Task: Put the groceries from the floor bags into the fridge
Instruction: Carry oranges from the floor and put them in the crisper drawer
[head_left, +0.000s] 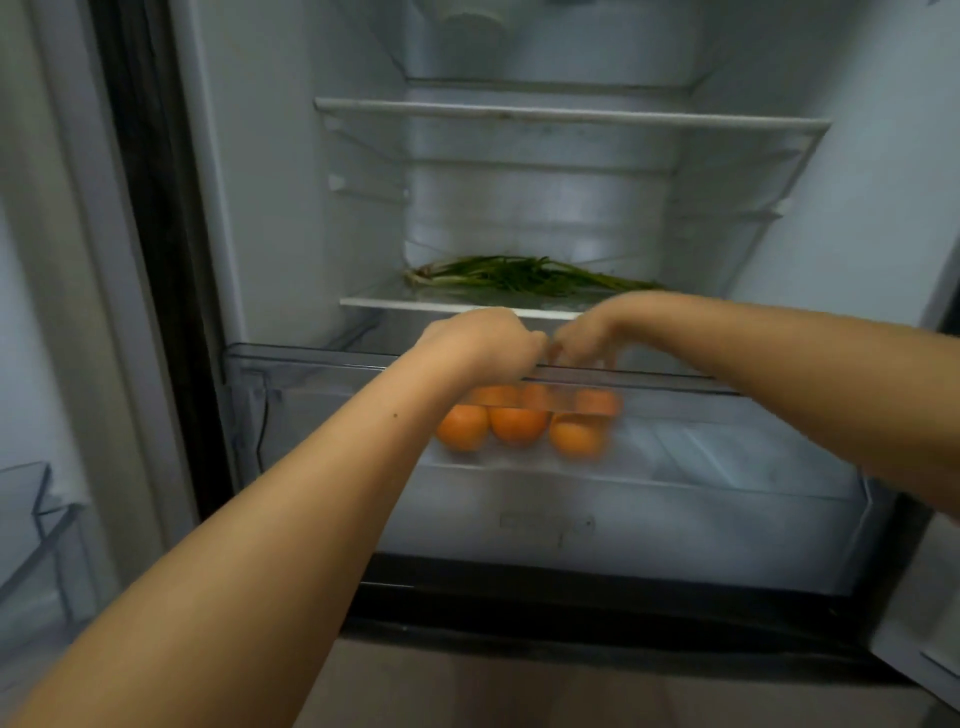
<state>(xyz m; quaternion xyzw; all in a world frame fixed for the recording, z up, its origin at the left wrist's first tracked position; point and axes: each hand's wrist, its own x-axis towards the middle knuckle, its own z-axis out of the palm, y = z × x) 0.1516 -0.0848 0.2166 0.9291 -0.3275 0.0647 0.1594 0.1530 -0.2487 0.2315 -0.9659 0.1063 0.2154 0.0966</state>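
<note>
Now both hands meet at frame centre, the left hand (480, 338) and right hand (587, 338) with curled fingers, apparently lowering oranges (519, 421) into the crisper drawer (311, 395); the exact grip is blurred.

You are facing a fridge (270, 208) whose inner walls read as smooth white plastic with a soft sheen. The crisper drawer (322, 415) in front of you is clear glossy plastic, slightly scuffed and hazy at its front wall. The oranges (514, 423) seen through it have a matt, finely dimpled skin, though blur hides detail. The lower shelf (441, 304) looks like clear glass with a white plastic front trim; the upper shelf (571, 115) has the same trim, marked with small dark specks. The green onions (524, 274) appear matt and fibrous. The door bin (36, 499) at your left is transparent plastic.
</note>
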